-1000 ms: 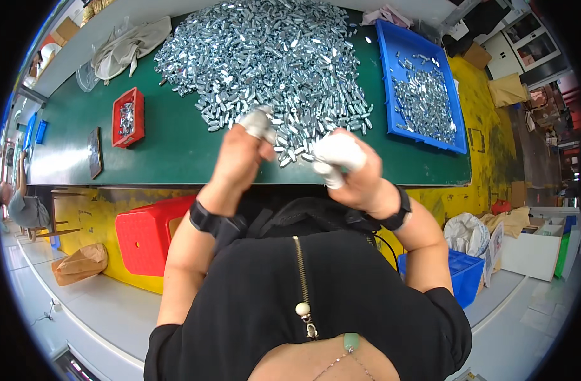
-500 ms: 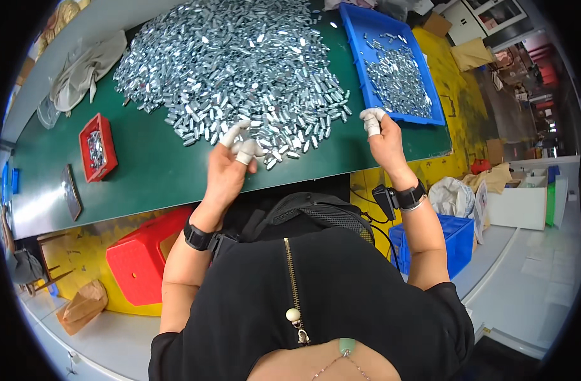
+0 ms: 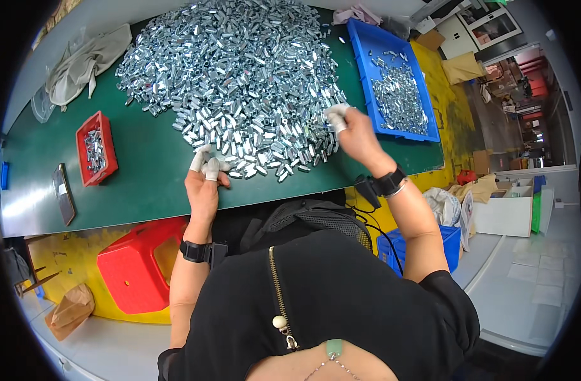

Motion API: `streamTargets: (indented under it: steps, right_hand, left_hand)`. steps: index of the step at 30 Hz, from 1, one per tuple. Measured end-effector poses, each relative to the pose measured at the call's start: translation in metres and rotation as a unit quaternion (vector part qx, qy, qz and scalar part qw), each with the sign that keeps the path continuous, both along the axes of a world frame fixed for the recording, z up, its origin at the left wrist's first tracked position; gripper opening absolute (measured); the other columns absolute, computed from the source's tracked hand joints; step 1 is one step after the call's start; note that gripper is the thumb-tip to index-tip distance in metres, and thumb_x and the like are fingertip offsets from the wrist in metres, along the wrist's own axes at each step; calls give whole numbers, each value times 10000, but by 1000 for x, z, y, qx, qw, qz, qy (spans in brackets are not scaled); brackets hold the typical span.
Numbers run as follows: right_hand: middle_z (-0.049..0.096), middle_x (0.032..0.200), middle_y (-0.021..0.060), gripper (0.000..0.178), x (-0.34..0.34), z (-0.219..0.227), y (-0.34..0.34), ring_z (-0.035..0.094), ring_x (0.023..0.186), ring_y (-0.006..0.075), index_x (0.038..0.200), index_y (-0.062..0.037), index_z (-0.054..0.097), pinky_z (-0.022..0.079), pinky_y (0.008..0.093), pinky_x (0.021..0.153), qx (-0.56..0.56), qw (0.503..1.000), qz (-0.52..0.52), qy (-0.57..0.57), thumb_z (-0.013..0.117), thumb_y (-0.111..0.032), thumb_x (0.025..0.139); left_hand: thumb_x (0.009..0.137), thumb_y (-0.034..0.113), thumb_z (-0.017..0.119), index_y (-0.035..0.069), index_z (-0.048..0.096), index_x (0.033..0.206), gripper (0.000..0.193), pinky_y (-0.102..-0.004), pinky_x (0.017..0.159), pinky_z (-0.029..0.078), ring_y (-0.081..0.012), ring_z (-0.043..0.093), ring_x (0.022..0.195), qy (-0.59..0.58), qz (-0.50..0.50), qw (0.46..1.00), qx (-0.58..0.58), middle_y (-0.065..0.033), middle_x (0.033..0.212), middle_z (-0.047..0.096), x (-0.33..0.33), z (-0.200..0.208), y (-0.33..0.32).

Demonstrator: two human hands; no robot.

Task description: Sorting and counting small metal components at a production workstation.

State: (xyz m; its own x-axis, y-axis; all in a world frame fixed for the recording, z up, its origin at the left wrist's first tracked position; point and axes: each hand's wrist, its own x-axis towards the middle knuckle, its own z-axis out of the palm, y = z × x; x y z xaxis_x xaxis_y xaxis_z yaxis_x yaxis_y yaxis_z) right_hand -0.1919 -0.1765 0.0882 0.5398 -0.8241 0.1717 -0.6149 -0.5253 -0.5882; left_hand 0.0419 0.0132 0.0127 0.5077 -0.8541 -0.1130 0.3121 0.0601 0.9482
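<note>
A large heap of small, elongated, shiny silver metal pieces (image 3: 239,82) covers the middle of the green table (image 3: 147,171). At the heap's near left edge is my left hand (image 3: 203,187), white covers on some fingers. Its fingers are curled together, and whatever they hold is hidden. My right hand (image 3: 361,141), also with white-covered fingers, reaches over the heap's right edge; its bent fingertips are smeared by motion. Right of it stands a blue tray (image 3: 365,70) with more of the metal pieces in it. Each wrist wears a black band.
A red bin (image 3: 112,152) with metal pieces stands at the table's left, beside a dark flat phone-like object (image 3: 64,193). A grey cloth (image 3: 87,63) lies at the far left. Below the table's front edge are a red stool (image 3: 132,270) and a blue crate (image 3: 452,244).
My right hand has moved left from the blue tray's near corner to the heap's right edge. My left hand now sits farther left along the heap's near edge. The view has shifted slightly.
</note>
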Motion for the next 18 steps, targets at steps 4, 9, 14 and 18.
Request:
streamTargets:
  steps: [4, 9, 14, 18]
  right_hand:
    - [640, 861, 82, 177, -68, -12, -53, 573, 785, 128, 981, -10, 609, 456, 270, 708, -110, 985, -132, -1, 544, -131, 869]
    - [645, 857, 149, 150, -123, -13, -61, 621, 815, 284, 920, -31, 635, 480, 346, 718, -161, 955, -247, 38, 561, -107, 814]
    - [626, 907, 160, 164, -85, -11, -26, 602, 824, 292, 936, -40, 630, 469, 351, 748, -201, 974, -100, 21, 581, -81, 785]
    - [603, 911, 160, 186, -52, -30, -16, 583, 839, 278, 950, -45, 628, 463, 352, 739, -9, 994, -68, 90, 598, -65, 767]
  left_hand:
    - [919, 155, 483, -11, 386, 1249, 382, -181, 540, 412, -69, 495, 581, -4, -15, 1000, -2, -65, 802, 593, -2, 0, 0]
    - [915, 105, 478, -27, 397, 1220, 343, -192, 539, 418, -71, 491, 568, -5, -8, 1000, -15, -73, 798, 589, -3, 1, -5]
    - [915, 108, 481, -26, 395, 1223, 347, -191, 538, 419, -67, 491, 569, -25, -10, 1000, -15, -70, 795, 588, -4, -1, -3]
    - [917, 111, 480, -22, 388, 1230, 352, -190, 538, 423, -67, 495, 574, -40, -14, 999, 4, -70, 793, 588, -3, 0, 0]
